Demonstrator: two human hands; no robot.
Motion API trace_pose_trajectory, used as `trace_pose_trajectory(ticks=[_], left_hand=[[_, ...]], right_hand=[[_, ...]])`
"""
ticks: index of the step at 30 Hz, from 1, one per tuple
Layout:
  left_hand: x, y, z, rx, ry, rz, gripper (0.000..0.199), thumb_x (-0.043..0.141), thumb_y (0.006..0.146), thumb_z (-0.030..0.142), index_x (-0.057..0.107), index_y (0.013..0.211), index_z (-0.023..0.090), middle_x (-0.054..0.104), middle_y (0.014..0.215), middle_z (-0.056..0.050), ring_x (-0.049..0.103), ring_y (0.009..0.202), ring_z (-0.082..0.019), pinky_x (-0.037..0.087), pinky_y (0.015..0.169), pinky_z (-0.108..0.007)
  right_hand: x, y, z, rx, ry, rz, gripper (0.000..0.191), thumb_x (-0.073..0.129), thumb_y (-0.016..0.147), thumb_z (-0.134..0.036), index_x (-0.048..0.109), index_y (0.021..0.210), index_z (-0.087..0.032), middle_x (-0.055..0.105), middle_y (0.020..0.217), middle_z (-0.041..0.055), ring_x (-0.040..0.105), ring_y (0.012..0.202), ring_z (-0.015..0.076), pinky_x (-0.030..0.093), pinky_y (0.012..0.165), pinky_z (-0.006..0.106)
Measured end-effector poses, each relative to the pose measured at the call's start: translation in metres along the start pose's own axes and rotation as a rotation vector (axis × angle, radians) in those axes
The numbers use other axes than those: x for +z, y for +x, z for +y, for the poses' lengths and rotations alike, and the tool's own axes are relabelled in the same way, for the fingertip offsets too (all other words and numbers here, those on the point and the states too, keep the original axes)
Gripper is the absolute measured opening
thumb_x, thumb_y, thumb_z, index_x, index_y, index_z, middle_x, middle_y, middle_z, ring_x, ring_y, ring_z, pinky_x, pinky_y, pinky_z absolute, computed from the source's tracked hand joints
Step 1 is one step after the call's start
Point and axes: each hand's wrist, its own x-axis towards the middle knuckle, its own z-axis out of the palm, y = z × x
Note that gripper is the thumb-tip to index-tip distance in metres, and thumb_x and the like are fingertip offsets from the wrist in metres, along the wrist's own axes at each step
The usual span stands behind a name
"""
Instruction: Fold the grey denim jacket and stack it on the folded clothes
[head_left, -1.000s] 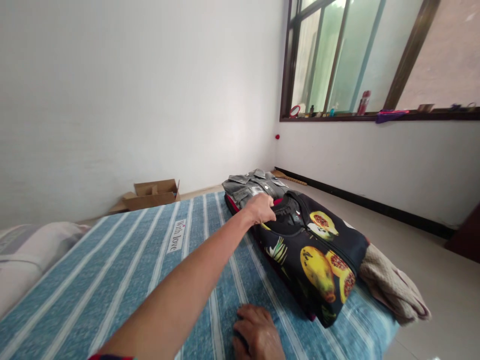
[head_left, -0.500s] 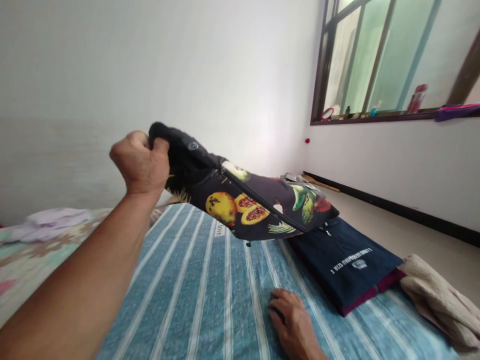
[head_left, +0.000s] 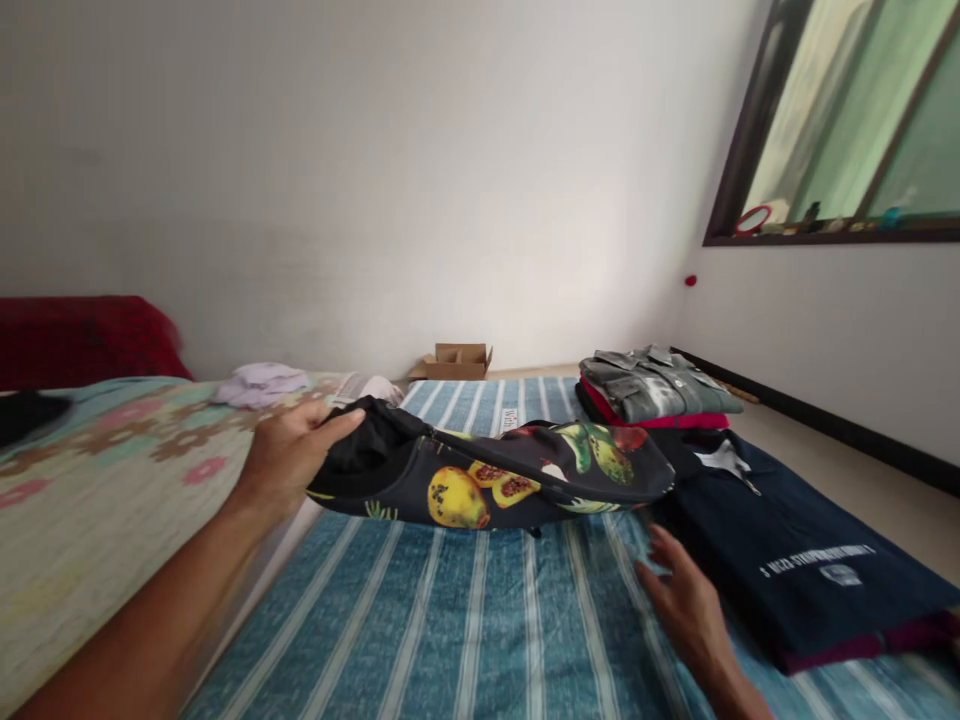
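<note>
My left hand (head_left: pixel 292 450) grips the black end of a dark fruit-print zip-up garment (head_left: pixel 457 497), thumb on top. The garment stretches sideways above the blue striped bed cover (head_left: pixel 450 620), with yellow papaya and green fruit printed on it and a zip along its length. Its far right end lies over the edge of a folded navy zip-neck top (head_left: pixel 795 540) with white lettering. Below that end, my right hand (head_left: pixel 686 590) hovers over the cover, fingers apart and holding nothing, slightly blurred. A maroon cloth (head_left: pixel 885 645) shows beneath the navy top.
Behind the navy top stands a pile of folded clothes, a grey patterned shirt (head_left: pixel 645 385) uppermost. An open cardboard box (head_left: pixel 459 362) sits by the wall. A flowered bedspread (head_left: pixel 150 500) covers the left side, bearing a pale lilac cloth (head_left: pixel 259 385). A window (head_left: pixel 847 130) is at right.
My left hand has lowered the raised end of the garment, which now lies nearly level. My right hand has lifted from the cover and opened toward its right end. The view has turned left.
</note>
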Motion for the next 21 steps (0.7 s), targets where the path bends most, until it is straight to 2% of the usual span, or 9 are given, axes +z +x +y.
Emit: trace_pose_trajectory(ticks=[3,6,9,12,13,15,17,20,21], left_hand=[[-0.014,-0.017,-0.002,-0.048,-0.044,-0.406,0.036,0.067,0.060,0.048,0.052,0.072,0.017,0.057,0.062,0.005,0.052,0.059,-0.012,0.037,0.054,-0.021],[-0.023,-0.034,-0.012,-0.048,0.022,-0.758,0.035,0.066,0.062,0.044,0.054,0.080,0.017,0.062,0.076,0.002,0.058,0.074,-0.017,0.041,0.064,-0.023],[-0.028,-0.046,-0.026,-0.016,0.104,-0.922,0.036,0.064,0.059,0.035,0.058,0.090,0.018,0.063,0.083,0.002,0.058,0.080,-0.018,0.042,0.069,-0.024],[-0.032,-0.041,-0.037,0.049,0.293,-0.972,0.042,0.062,0.057,0.024,0.062,0.099,0.019,0.064,0.084,0.002,0.059,0.078,-0.018,0.042,0.066,-0.023],[-0.034,-0.033,-0.039,0.085,0.382,-0.932,0.041,0.060,0.057,0.020,0.064,0.097,0.020,0.065,0.082,0.003,0.059,0.077,-0.018,0.041,0.065,-0.022],[-0.040,-0.008,-0.041,0.146,0.577,-0.709,0.032,0.055,0.058,0.013,0.067,0.087,0.020,0.066,0.077,0.002,0.060,0.077,-0.018,0.041,0.065,-0.022],[-0.049,0.029,-0.036,0.134,0.751,-0.307,0.022,0.054,0.063,0.012,0.067,0.079,0.019,0.067,0.079,-0.001,0.061,0.084,-0.020,0.042,0.070,-0.024],[-0.077,0.093,-0.015,0.053,0.761,0.184,0.023,0.056,0.074,0.018,0.066,0.094,0.013,0.069,0.094,-0.005,0.059,0.093,-0.020,0.042,0.081,-0.027],[-0.091,0.113,-0.006,0.101,0.710,0.296,0.028,0.053,0.079,0.021,0.063,0.102,0.008,0.067,0.102,-0.007,0.057,0.098,-0.019,0.040,0.086,-0.029]], right_hand=[[-0.010,0.033,-0.010,-0.138,-0.366,0.087,0.062,0.047,0.082,-0.040,0.038,0.138,-0.014,0.053,0.127,0.0160,0.051,0.115,0.0317,0.048,0.085,0.042],[-0.010,0.055,-0.021,-0.351,-0.634,-0.033,0.045,0.049,0.081,-0.031,0.054,0.124,-0.017,0.054,0.124,0.0155,0.049,0.116,0.0328,0.047,0.079,0.041],[-0.008,0.065,-0.025,-0.410,-0.714,-0.234,0.021,0.045,0.080,-0.020,0.065,0.087,-0.022,0.065,0.089,0.0085,0.061,0.089,0.0251,0.046,0.065,0.034],[-0.016,0.077,-0.032,-0.379,-0.645,-0.259,0.019,0.047,0.076,-0.017,0.064,0.074,-0.026,0.066,0.082,0.0073,0.064,0.078,0.0207,0.043,0.060,0.031],[-0.021,0.083,-0.038,-0.346,-0.616,-0.254,0.018,0.049,0.076,-0.020,0.065,0.074,-0.028,0.067,0.084,0.0077,0.064,0.077,0.0205,0.042,0.058,0.031],[-0.027,0.100,-0.059,-0.278,-0.573,-0.212,0.015,0.056,0.075,-0.028,0.068,0.082,-0.031,0.069,0.090,0.0098,0.064,0.076,0.0225,0.041,0.056,0.033],[-0.026,0.119,-0.092,-0.159,-0.598,-0.150,0.026,0.058,0.074,-0.030,0.069,0.097,-0.028,0.069,0.081,0.0126,0.061,0.061,0.0238,0.039,0.056,0.035],[-0.004,0.143,-0.159,-0.225,-0.527,-0.085,0.031,0.052,0.078,-0.031,0.069,0.102,-0.023,0.067,0.075,0.0126,0.059,0.060,0.0230,0.035,0.053,0.033],[0.008,0.148,-0.184,-0.243,-0.486,-0.026,0.032,0.050,0.078,-0.029,0.068,0.103,-0.022,0.067,0.076,0.0116,0.059,0.063,0.0233,0.034,0.054,0.032]])
